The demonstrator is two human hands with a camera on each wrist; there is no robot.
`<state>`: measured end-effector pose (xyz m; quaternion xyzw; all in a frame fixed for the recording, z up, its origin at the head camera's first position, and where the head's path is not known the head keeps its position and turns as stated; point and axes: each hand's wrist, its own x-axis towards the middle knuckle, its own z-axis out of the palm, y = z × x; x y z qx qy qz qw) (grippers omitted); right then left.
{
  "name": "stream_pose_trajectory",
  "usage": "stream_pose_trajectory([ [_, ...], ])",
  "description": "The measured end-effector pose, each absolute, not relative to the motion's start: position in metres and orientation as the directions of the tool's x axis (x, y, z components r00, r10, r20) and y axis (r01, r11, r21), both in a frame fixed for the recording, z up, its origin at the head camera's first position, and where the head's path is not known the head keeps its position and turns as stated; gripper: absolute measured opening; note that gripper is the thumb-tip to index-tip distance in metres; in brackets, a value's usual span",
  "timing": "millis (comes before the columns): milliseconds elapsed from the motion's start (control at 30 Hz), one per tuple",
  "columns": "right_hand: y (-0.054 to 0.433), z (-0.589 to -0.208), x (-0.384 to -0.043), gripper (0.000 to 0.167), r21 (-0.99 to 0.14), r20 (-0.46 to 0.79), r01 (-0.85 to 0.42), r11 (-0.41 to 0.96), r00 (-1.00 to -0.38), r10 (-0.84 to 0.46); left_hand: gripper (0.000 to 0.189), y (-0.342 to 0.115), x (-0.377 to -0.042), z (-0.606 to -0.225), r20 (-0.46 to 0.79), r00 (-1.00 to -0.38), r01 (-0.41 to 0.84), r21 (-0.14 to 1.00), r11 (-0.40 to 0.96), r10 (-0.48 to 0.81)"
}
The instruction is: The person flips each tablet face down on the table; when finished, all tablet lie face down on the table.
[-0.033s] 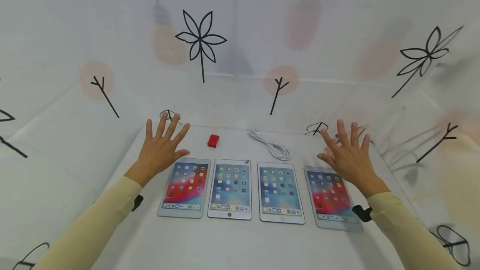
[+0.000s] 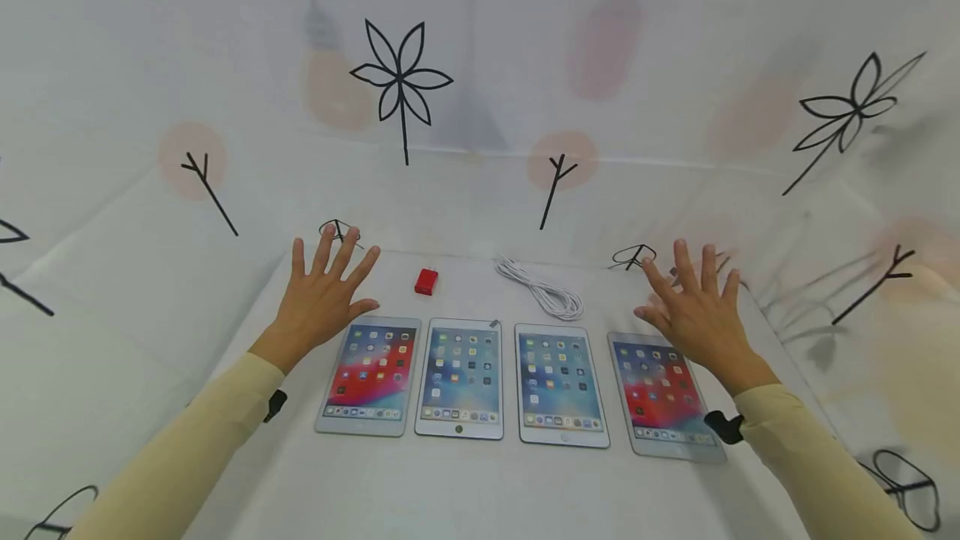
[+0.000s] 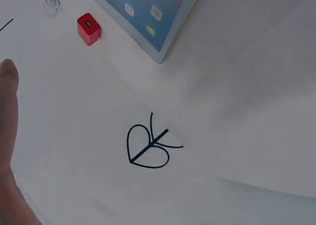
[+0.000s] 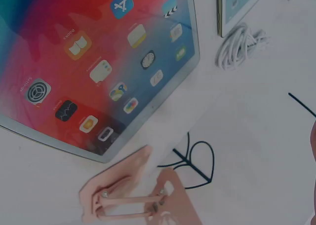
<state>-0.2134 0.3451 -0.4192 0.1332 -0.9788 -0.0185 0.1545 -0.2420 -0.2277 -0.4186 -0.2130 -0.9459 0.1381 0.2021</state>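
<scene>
My left hand (image 2: 315, 300) is held with fingers spread near the upper edge of the leftmost tablet (image 2: 369, 377), holding nothing. Fingers also apart, my right hand (image 2: 702, 319) covers the upper right corner of the rightmost tablet (image 2: 663, 394) in the head view. Between these lie two more white tablets, one (image 2: 460, 377) left of centre and one (image 2: 562, 386) right of it, all with lit home screens. Behind the row sit a red USB charger block (image 2: 426, 282) and a bundled white cable (image 2: 551, 297). A pink folding stand (image 4: 116, 179) shows beside the tablet in the right wrist view.
A white cloth (image 2: 480, 490) covers the table, and a patterned white sheet (image 2: 480, 48) with line-drawn flowers rises behind and at the sides. In the head view, my right hand mostly hides the stand.
</scene>
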Motion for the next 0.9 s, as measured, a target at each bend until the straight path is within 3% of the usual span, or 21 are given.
stream_pose_trajectory([
  [400,0.350,-0.417,-0.198,0.087,0.044,0.304,-0.247,0.968,-0.920,-0.248,0.097,-0.214,-0.233,-0.421,0.251,-0.873,0.334,-0.320,0.887,0.419],
  [667,0.367,-0.410,-0.152,0.077,-0.127,0.376,-0.227,0.966,-0.912,-0.165,0.093,-0.132,-0.218,-0.424,0.192,-0.875,0.425,-0.137,0.895,0.445],
  [800,0.375,-0.420,-0.130,0.076,-0.211,0.264,-0.122,0.970,-0.962,-0.064,0.085,-0.081,-0.209,-0.430,0.088,-0.878,0.471,-0.027,0.882,0.471],
  [900,0.384,-0.432,-0.118,0.075,-0.283,0.122,0.004,0.959,-0.992,0.040,0.076,-0.040,-0.207,-0.432,-0.010,-0.878,0.473,0.126,0.872,0.478],
])
